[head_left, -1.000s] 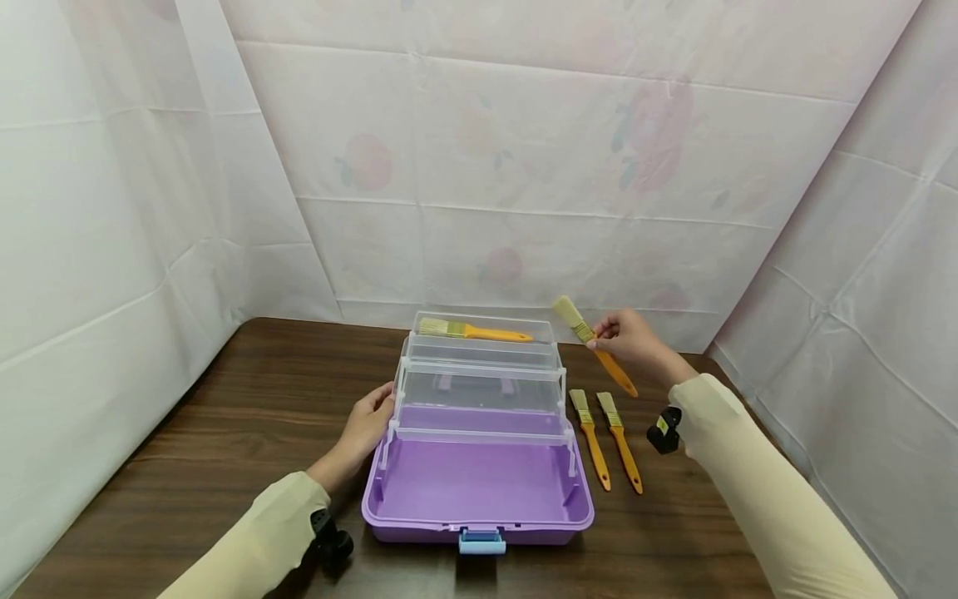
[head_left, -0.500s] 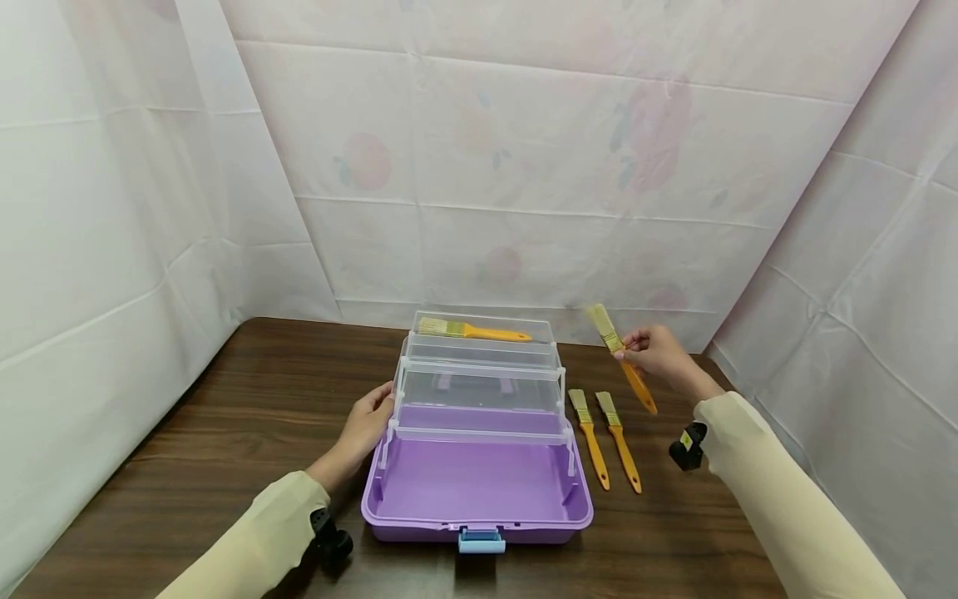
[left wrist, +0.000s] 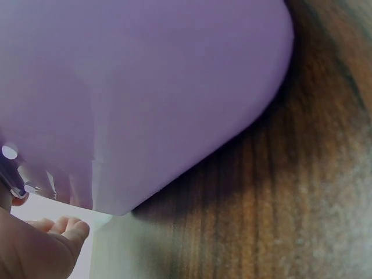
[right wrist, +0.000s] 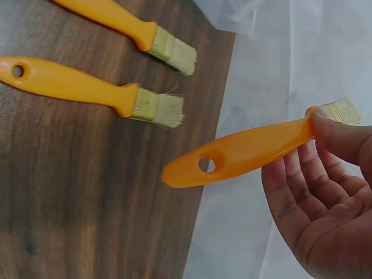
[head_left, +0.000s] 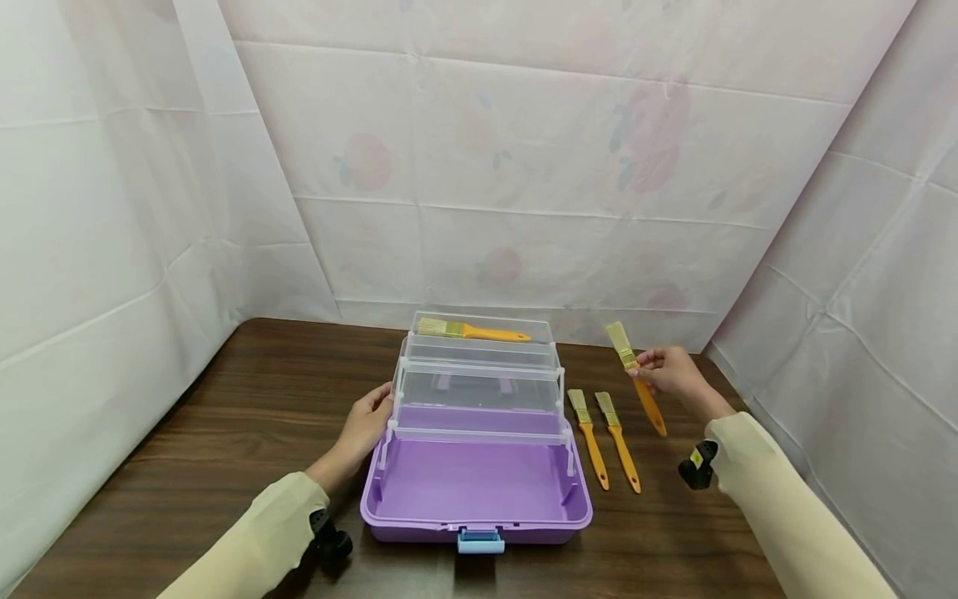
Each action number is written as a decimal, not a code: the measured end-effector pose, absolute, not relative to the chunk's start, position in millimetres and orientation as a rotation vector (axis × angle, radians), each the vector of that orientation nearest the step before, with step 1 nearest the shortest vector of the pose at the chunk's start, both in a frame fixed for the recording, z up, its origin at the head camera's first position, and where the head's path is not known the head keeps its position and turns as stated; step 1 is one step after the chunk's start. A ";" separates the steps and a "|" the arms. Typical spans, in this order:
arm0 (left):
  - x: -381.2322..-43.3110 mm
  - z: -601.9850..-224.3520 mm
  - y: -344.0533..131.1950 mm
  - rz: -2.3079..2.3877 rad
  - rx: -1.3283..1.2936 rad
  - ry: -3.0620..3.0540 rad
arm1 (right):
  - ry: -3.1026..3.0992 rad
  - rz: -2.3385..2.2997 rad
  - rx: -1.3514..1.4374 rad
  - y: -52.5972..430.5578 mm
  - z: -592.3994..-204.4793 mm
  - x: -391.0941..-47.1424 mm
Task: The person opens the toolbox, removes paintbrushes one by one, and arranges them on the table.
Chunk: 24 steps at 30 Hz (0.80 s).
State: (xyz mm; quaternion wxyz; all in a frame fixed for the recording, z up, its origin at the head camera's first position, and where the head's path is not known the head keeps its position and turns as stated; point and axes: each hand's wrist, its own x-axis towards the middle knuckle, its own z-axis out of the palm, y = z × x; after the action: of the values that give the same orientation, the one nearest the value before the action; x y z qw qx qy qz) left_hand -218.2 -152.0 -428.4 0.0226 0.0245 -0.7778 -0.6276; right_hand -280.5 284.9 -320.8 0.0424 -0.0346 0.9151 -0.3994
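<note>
My right hand (head_left: 671, 374) pinches a paintbrush (head_left: 649, 408) near its metal band, holding it above the table with the pale bristles angled up and left. In the right wrist view, the thumb lies over the neck of its orange handle (right wrist: 244, 152). My left hand (head_left: 367, 428) rests against the left side of an opened purple toolbox (head_left: 479, 478) with clear fold-out trays (head_left: 479, 391); some fingertips (left wrist: 77, 231) show beyond the box's edge. A paintbrush (head_left: 479, 332) lies in the rearmost tray. Two more paintbrushes, one nearer the box (head_left: 591, 445) and one farther right (head_left: 621, 445), lie on the table.
The dark wood table (head_left: 262, 399) carries everything. White patterned sheets (head_left: 479, 183) hang behind it and on both sides. A blue latch (head_left: 481, 542) sticks out at the toolbox's front. A small black camera (head_left: 698, 466) sits on the right wrist.
My right hand has carried the paintbrush rightward, lower and toward me, away from the trays. The left hand, the toolbox and the other paintbrushes have stayed in place.
</note>
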 end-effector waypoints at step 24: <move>-218.6 -426.8 -152.5 -1.939 0.088 -2.424 | 2.742 -1.262 0.130 316.6 -365.9 -273.1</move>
State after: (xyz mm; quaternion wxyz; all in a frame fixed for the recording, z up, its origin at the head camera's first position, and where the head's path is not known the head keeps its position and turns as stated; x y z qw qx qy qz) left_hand -218.6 -152.5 -426.8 0.0182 0.0283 -0.7804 -0.6244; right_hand -273.1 316.6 -365.9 0.0601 0.0428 0.9059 -0.4170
